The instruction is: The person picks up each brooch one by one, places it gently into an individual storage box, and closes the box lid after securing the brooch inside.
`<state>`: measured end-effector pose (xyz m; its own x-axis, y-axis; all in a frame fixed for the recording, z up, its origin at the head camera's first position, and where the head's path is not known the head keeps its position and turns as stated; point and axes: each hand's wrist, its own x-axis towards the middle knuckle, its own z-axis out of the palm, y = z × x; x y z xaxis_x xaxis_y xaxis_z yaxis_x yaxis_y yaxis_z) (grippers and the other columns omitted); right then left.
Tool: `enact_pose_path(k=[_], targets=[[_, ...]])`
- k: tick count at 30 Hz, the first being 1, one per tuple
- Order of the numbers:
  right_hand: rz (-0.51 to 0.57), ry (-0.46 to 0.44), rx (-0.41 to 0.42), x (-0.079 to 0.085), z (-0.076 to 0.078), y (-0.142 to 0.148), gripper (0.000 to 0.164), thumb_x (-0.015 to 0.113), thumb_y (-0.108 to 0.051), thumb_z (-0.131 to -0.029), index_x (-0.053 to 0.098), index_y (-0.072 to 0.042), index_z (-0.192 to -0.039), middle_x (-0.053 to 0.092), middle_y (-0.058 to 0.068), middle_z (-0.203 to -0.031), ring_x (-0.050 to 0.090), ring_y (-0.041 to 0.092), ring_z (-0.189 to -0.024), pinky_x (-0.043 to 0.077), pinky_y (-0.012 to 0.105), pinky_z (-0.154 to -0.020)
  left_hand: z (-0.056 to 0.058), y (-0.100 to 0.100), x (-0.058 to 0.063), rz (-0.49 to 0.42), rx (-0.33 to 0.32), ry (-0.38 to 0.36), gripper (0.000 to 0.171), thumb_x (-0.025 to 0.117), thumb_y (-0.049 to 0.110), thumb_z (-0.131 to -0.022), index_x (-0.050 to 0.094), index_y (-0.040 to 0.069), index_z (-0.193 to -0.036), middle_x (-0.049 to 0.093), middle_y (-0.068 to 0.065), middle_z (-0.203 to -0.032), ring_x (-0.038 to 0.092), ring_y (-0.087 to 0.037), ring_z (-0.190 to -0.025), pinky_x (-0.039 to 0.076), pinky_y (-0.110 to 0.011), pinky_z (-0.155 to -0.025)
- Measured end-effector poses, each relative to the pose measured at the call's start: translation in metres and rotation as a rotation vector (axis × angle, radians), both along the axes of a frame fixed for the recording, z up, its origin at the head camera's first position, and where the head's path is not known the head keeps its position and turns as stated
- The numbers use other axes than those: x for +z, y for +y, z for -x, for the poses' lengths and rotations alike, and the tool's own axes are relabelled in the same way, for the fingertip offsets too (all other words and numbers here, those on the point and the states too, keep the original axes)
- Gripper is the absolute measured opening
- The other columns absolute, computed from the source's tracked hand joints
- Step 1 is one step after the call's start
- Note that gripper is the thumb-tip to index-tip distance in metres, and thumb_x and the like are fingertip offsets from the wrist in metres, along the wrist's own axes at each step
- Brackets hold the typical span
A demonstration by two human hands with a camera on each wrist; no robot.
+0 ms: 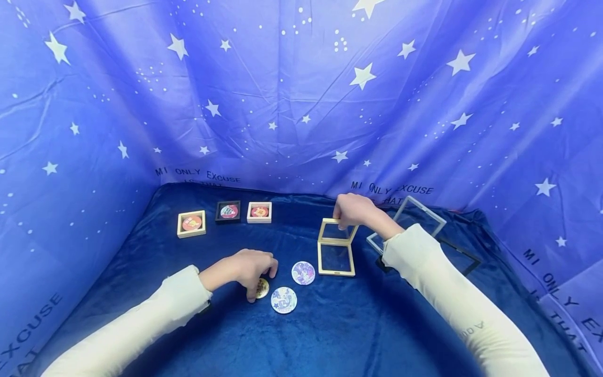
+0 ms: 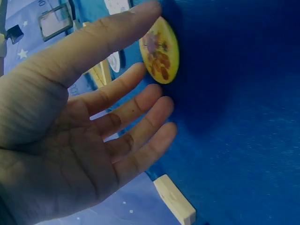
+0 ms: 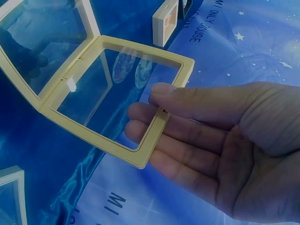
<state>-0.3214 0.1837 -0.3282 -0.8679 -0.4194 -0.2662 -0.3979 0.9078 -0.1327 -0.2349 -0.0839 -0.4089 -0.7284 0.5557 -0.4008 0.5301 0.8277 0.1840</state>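
Observation:
My right hand (image 1: 355,212) pinches the upper edge of a cream-coloured hinged display frame (image 3: 124,152) with clear film panels. The frame stands unfolded, one half flat on the cloth and the other raised; the thumb is on one side of the rim, fingers on the other. My left hand (image 1: 249,269) hovers low over a round yellow badge (image 2: 161,54), thumb and index fingertip right at its edge, the other fingers loosely extended. In the head view the hand partly covers this badge. Two more round badges lie beside it, a purple one (image 1: 303,273) and a pale blue-and-white one (image 1: 283,300).
Three small closed frames holding red badges stand at the back left: a cream one (image 1: 191,224), a black one (image 1: 228,211) and a whitish one (image 1: 259,212). At right, a grey-white unfolded frame (image 1: 426,215) and a black frame (image 1: 464,256) lie partly behind the right forearm. Star-printed curtains surround the blue cloth.

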Motion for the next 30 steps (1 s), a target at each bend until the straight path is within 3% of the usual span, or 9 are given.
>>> enact_pose_path(k=[3, 8, 12, 22, 30], targets=[[0.004, 0.011, -0.018, -0.001, 0.000, 0.000, 0.017, 0.080, -0.008, -0.085, 0.069, -0.014, -0.075, 0.068, -0.004, -0.079, 0.052, 0.012, -0.068, 0.049, 0.033, -0.066, -0.002, -0.003, -0.002, 0.016, -0.005, -0.016, 0.061, 0.101, 0.010, -0.054, 0.060, 0.025, -0.098, 0.055, 0.010, -0.098, 0.054, -0.010, -0.091, 0.052, -0.035, -0.082], [0.027, 0.031, -0.021, -0.004, 0.001, 0.001, 0.004, 0.080, -0.008, -0.085, 0.078, -0.012, -0.087, 0.076, 0.002, -0.088, 0.063, 0.014, -0.075, 0.057, 0.037, -0.073, -0.004, -0.005, -0.004, -0.035, 0.011, -0.041, 0.060, 0.100, 0.006, -0.055, 0.058, 0.025, -0.094, 0.055, 0.010, -0.093, 0.050, -0.009, -0.084, 0.048, -0.031, -0.078], [0.056, 0.049, -0.019, -0.007, 0.001, 0.001, 0.017, 0.081, -0.009, -0.086, 0.081, -0.010, -0.103, 0.079, 0.006, -0.104, 0.073, 0.021, -0.091, 0.060, 0.043, -0.083, -0.004, -0.007, -0.004, -0.074, 0.009, -0.033, 0.056, 0.098, 0.004, -0.057, 0.060, 0.023, -0.092, 0.055, 0.008, -0.089, 0.049, -0.010, -0.080, 0.045, -0.031, -0.072], [0.064, 0.073, -0.033, -0.008, 0.001, -0.004, 0.020, 0.081, -0.010, -0.086, 0.080, -0.009, -0.105, 0.079, 0.007, -0.105, 0.074, 0.024, -0.094, 0.060, 0.044, -0.085, -0.004, -0.010, -0.009, -0.154, 0.038, -0.010, 0.044, 0.094, 0.003, -0.064, 0.064, 0.024, -0.089, 0.056, 0.008, -0.084, 0.050, -0.011, -0.076, 0.042, -0.030, -0.065], [0.068, 0.057, -0.051, -0.008, 0.002, -0.005, 0.019, 0.081, -0.010, -0.086, 0.080, -0.008, -0.105, 0.079, 0.007, -0.104, 0.073, 0.023, -0.092, 0.060, 0.044, -0.085, -0.004, -0.012, -0.012, -0.241, 0.048, -0.010, 0.043, 0.094, 0.005, -0.065, 0.069, 0.016, -0.097, 0.058, 0.004, -0.087, 0.051, -0.011, -0.077, 0.046, -0.028, -0.068]])
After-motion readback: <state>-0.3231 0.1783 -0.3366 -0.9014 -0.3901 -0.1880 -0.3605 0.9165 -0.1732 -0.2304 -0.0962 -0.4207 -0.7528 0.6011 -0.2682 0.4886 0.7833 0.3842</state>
